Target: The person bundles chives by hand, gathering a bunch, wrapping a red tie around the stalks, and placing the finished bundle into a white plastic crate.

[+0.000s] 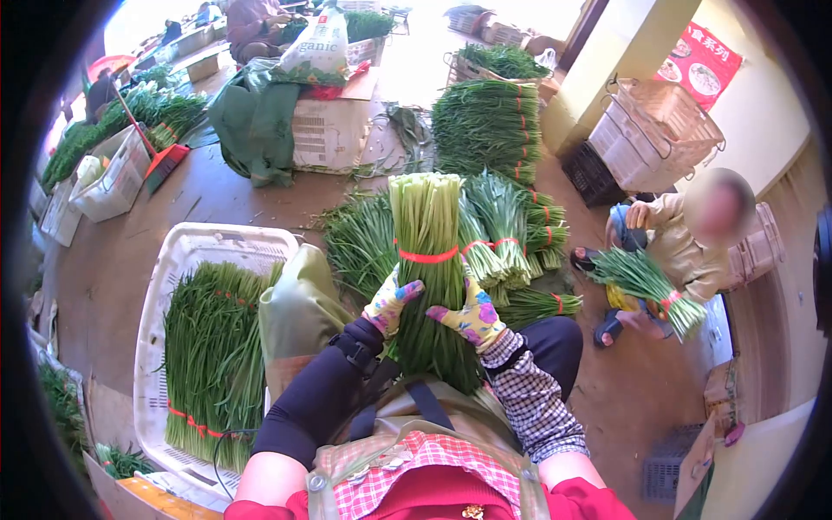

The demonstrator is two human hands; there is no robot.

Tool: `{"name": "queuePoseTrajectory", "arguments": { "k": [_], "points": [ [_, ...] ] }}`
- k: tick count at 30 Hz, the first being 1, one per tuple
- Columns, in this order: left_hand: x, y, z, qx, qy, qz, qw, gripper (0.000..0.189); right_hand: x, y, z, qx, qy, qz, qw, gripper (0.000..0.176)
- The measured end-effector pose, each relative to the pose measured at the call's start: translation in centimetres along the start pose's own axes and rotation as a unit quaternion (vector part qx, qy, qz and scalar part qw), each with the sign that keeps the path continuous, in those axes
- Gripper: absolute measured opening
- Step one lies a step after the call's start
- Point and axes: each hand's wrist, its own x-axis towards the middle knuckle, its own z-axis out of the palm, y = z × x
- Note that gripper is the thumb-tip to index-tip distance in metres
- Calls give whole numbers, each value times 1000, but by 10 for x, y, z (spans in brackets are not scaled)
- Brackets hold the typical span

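Observation:
Upright before me stands a bundle of chives [425, 212], pale cut stem ends on top and a red band [429, 256] round its upper part. My left hand [394, 302], in a flowered glove, grips its left side below the band. From the right, my right hand [474, 315] in a matching glove holds the same bundle, thumb across the front. The leaf ends hang toward my lap. Just beyond lie more banded chive bundles [510, 247] and loose-looking green leaves [362, 238].
A white crate [152, 373] of chive bundles stands at my left. Behind the held bundle rises a chive stack [485, 130]. To the right, a seated person [693, 230] has another bundle. Stacked crates [650, 130] stand by the wall; a red dustpan [165, 165] lies back left.

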Motion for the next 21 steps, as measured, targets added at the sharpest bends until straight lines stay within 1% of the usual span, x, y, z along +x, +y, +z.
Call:
{"name": "queuePoseTrajectory", "arguments": {
  "k": [2, 3, 6, 7, 8, 10, 11, 13, 14, 15, 17, 20, 21],
  "points": [
    [6, -3, -9, 23, 22, 13, 999, 74, 1, -17, 10, -20, 42, -40, 998, 100],
    [7, -5, -14, 48, 24, 18, 998, 75, 1, -17, 13, -63, 73, -70, 993, 99],
    [4, 3, 1, 175, 102, 38, 979, 79, 5, -13, 15, -158, 130, -114, 972, 100],
    [-3, 6, 7, 231, 87, 41, 968, 88, 6, -10, 17, -164, 150, -117, 968, 99],
    [-7, 0, 13, 170, 50, 68, 982, 98, 7, -10, 18, -176, 159, -119, 964, 98],
    [-12, -8, 30, 97, 12, 142, 985, 106, 10, -9, 21, -199, 178, -123, 956, 96],
    [-11, -16, 24, 126, 26, 131, 983, 110, 12, -9, 23, -221, 196, -147, 944, 95],
    [-8, -28, 11, 139, 46, 72, 987, 108, 11, -11, 25, -288, 210, -142, 923, 95],
    [-7, -31, 4, 121, 50, 47, 990, 104, 11, -13, 26, -322, 216, -140, 911, 95],
    [-5, -34, -2, 104, 55, 21, 993, 101, 12, -16, 26, -342, 199, -137, 908, 95],
    [-5, -29, -7, 22, 52, -26, 998, 92, 12, -24, 27, -380, 167, -130, 901, 95],
    [-1, -16, -2, -66, 46, 11, 997, 73, 14, -52, 17, -397, 34, -117, 910, 95],
    [-2, -13, 0, -79, 49, 33, 995, 60, 16, -58, 7, -384, -11, -118, 916, 92]
  ]
}}
